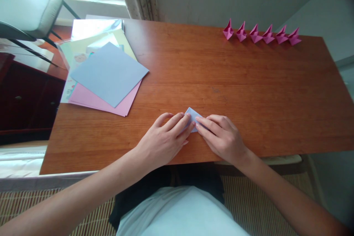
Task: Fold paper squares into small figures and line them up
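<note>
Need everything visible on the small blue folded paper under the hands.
The folded paper is small, pale blue, thin and matte. Only a pointed corner shows, aimed away from the person; the rest is hidden under the fingers. It lies flat on the wooden table, near the front edge. The left hand and right hand both press on it with extended fingertips that nearly meet over its middle.

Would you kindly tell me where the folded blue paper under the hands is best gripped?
Probably by the pointed far tip of the folded blue paper, pinched from the far side: it lies flat on the wooden table, and only that tip shows past the left hand and right hand pressing it.
</note>
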The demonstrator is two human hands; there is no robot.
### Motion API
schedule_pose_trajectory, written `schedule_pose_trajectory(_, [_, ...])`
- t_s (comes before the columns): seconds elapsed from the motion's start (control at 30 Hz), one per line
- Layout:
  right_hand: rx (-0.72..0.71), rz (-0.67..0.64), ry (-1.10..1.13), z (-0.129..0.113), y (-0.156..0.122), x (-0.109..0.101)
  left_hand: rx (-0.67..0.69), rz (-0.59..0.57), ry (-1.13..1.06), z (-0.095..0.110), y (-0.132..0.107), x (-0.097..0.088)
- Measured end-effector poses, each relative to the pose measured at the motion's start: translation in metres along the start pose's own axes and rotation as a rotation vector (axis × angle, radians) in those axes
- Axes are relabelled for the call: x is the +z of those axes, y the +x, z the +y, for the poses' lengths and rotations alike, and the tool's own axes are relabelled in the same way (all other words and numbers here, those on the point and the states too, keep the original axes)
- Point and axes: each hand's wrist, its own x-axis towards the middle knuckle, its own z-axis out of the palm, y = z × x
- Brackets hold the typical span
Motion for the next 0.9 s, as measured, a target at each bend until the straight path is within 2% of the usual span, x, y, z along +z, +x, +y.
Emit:
schedule_pose_trajectory(0.33, [0.028, 0.002, 0.028, -0.0008, 0.0, 0.0001, -0.013, 0.005, -0.015, 0.0007, 0.0016, -0.0015])
schedule_pose_trajectory(0.63, [0.006, 0.01, 0.023, -0.0003, 0.0001, -0.0001, -0.002, -0.045, -0.003, -0.0005, 0.0024, -0.003])
schedule_pose_trajectory(0.9, [0.011, 0.011, 0.046, 0.0008, 0.0012, -0.0007, 0.009, -0.03, -0.009, -0.0017, 0.0039, -0.0045])
